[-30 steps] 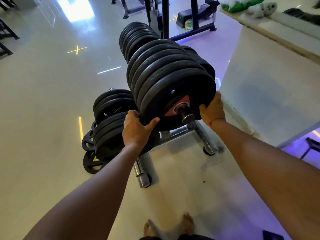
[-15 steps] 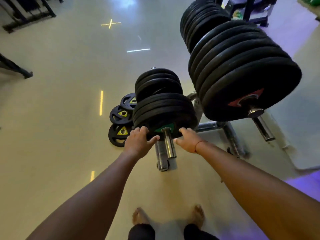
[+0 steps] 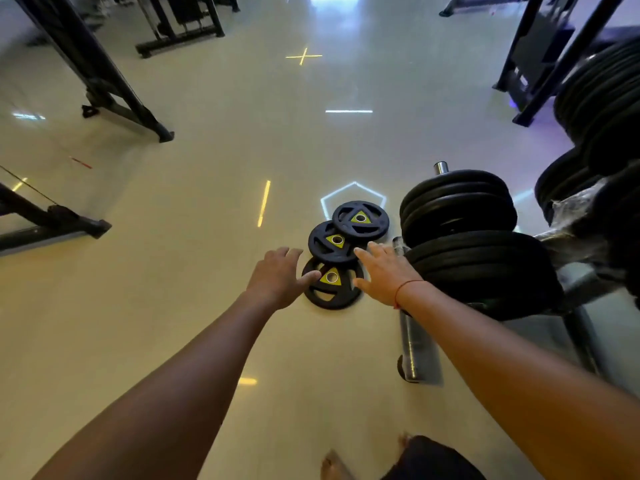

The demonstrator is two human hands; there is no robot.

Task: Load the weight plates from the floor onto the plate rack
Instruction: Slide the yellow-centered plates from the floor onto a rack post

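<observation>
Left hand (image 3: pixel 277 282) and right hand (image 3: pixel 384 275), fingers spread and empty, flank three overlapping black round rubber weight plates with yellow triangular centres (image 3: pixel 334 252) lying flat on the glossy beige floor (image 3: pixel 173 237), beside the loaded grey steel plate rack (image 3: pixel 419 344).

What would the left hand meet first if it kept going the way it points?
Most likely the nearest plate: the left hand reaches forward and down with its thumb already over the plate's edge. Height above it is unclear.
</observation>
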